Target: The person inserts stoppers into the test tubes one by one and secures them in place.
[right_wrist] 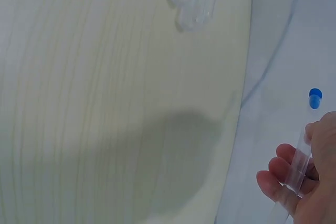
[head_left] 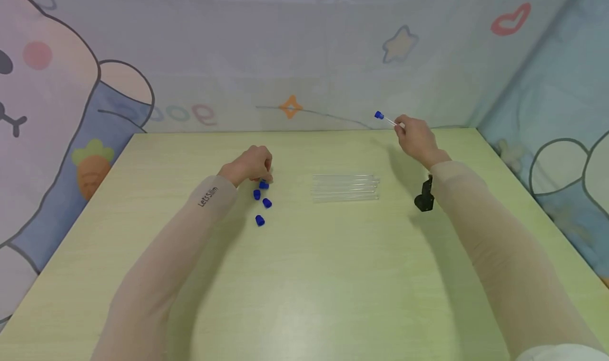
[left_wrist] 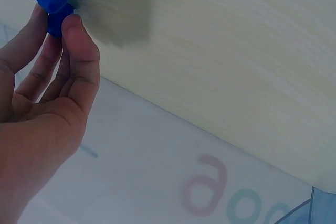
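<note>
Broadly, a wide table (head_left: 295, 276)

It stretches toward the person. Near the far edge, the right hand (head_left: 416, 139) grips a raised, capped tube (right_wrist: 301, 161); the left hand (head_left: 249, 164) pinches a blue cap (left_wrist: 56, 23). Clear tubes (head_left: 344, 187) lie between the hands, well inside both side edges. Loose caps (head_left: 259, 220) sit just beside the left hand.

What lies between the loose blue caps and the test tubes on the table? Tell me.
In the head view, only bare tabletop separates the loose blue caps from the test tubes.

Pale table (head_left: 304, 276), printed backdrop (head_left: 304, 44); carrot (head_left: 93, 175), star (head_left: 399, 44), red heart (head_left: 511, 21)
</note>
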Available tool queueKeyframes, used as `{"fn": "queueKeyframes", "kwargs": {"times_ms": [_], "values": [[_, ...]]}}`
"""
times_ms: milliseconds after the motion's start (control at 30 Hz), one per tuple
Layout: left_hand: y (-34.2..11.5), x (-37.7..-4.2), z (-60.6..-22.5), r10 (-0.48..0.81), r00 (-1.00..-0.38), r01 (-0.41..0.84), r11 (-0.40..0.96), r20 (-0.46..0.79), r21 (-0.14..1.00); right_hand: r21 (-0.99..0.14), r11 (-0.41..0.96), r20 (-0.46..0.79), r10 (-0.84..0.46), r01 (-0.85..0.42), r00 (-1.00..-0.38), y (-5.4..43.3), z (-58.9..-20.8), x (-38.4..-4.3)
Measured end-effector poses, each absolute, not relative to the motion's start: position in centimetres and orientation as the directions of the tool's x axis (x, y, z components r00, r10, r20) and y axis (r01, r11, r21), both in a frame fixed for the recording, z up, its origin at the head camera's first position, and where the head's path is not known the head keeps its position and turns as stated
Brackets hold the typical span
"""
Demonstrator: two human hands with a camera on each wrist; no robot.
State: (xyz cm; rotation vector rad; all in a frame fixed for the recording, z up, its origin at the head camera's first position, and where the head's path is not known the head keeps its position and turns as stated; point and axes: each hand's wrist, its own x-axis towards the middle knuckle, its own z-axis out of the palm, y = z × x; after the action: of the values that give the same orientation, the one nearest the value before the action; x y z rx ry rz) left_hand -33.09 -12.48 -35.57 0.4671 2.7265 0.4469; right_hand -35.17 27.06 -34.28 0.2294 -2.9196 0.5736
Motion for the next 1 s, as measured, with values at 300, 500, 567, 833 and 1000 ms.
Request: {"fn": "queueKeyframes", "kwargs": {"times_ms": [300,500,567,833,1000], "values": [[-12.4,-32.9,-35.4,0.380,-0.889,0.269,0.886,-0.257,0.378,-0.321,0.942,0.145,-0.057,-0.101,-0.988,29.6,-34.7,-34.6],[-12.4,-32.9,-35.4,0.375,-0.888,0.260,0.887,-0.266,0.381,-0.292,0.956,0.121,-0.001,-0.037,-0.993,31.0,-35.2,-34.3],[-12.4,-32.9,-35.4,0.375,-0.888,0.260,0.888,-0.268,0.379,-0.286,0.958,0.111,0.011,-0.021,-0.994,31.5,-35.3,-34.2],[-12.3,-32.7,-35.2,0.377,-0.886,0.261,0.887,-0.269,0.381,-0.274,0.962,0.081,0.043,0.019,-0.996,32.9,-35.9,-33.7],[-12.2,-32.8,-35.3,0.380,-0.884,0.263,0.886,-0.274,0.381,-0.269,0.962,0.037,0.049,0.038,-0.998,33.7,-36.5,-33.5]]}}
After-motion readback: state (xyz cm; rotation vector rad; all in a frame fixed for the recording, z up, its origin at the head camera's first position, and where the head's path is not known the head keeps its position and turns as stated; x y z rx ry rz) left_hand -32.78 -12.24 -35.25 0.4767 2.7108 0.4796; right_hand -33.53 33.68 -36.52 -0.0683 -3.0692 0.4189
